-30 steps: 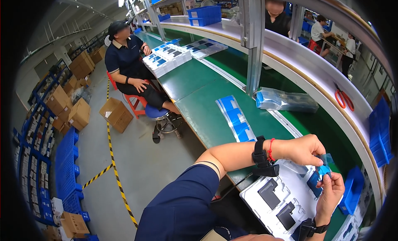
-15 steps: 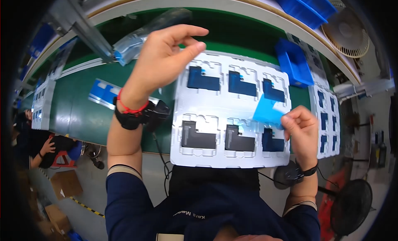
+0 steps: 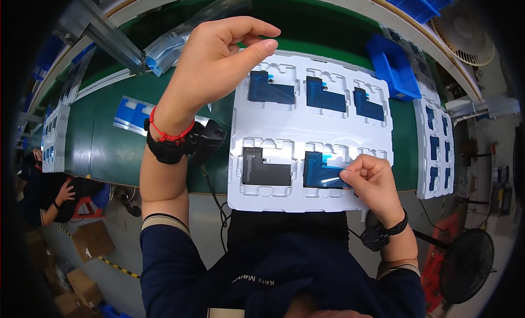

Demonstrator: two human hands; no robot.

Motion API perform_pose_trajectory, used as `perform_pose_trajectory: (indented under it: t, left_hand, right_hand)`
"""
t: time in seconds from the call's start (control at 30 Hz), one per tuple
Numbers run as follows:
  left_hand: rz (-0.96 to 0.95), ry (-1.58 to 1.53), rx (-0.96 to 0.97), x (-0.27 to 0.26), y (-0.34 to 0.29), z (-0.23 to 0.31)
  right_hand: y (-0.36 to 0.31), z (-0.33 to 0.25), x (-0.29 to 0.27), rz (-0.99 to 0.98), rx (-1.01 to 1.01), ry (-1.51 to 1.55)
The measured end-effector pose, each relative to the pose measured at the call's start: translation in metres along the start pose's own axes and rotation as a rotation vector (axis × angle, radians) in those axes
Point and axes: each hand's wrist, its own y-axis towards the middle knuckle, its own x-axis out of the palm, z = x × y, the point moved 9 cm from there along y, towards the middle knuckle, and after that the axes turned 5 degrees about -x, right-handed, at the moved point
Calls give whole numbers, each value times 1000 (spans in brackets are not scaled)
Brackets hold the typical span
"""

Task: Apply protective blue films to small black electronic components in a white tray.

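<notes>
In my right hand (image 3: 372, 184), thumb and fingers pinch the edge of a clear blue film (image 3: 330, 178). The film lies over the flat L-shaped battery in the lower middle pocket of a white plastic tray (image 3: 306, 133). To its left, a black L-shaped battery (image 3: 266, 173) shows a bare, film-free surface. Three blue-covered batteries (image 3: 326, 96) sit in the upper row. My right hand hides the lower right pocket. My left hand (image 3: 221, 58) hangs raised near the tray's far left corner, holding nothing, thumb and index finger apart.
A sheet with blue film pieces (image 3: 130, 114) lies on the green table left of the tray. Behind are a clear plastic bag (image 3: 186, 36) and a blue bin (image 3: 392, 66). Another loaded tray (image 3: 437, 148) stands at the right. A co-worker's hand (image 3: 64, 193) shows far left.
My right hand has moved left and down, bringing the blue film from above the tray's right side onto the lower middle battery. My left hand stays raised, slightly higher in the picture.
</notes>
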Motion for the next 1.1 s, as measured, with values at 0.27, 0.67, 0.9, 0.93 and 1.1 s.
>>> perform_pose_trajectory:
  t: [0.27,0.67,0.9,0.93,1.1]
  left_hand:
    - [11,30,7,-3,2,0]
    - [13,39,32,-1,1,2]
    - [11,43,32,-1,1,1]
    - [13,41,40,-1,0,2]
    - [6,36,23,0,1,1]
  right_hand:
    - [8,4,3,-36,8,-1]
    - [7,4,4,-45,11,2]
    - [7,4,5,-48,8,-17]
    - [7,4,5,-48,8,-17]
    - [6,6,4,-8,2,-31]
